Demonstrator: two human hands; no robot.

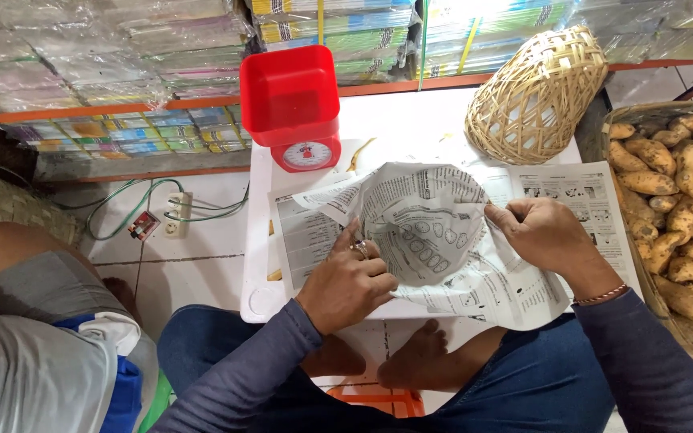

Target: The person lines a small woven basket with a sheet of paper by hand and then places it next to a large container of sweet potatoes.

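Paper (431, 232) is pinched into a cone by my left hand (348, 282) and right hand (541, 234); loosening either grip, I reckon, lets it unroll.

Printed paper sheet (427, 232), curled cone-like

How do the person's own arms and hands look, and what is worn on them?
Both arms are covered by long, close-fitting sleeves of dark grey-blue cloth that end near the wrists. The left hand has a ring with a pale stone on one finger. The right hand is bare, but its wrist carries a thin reddish-brown bracelet. No gloves or watch are seen.
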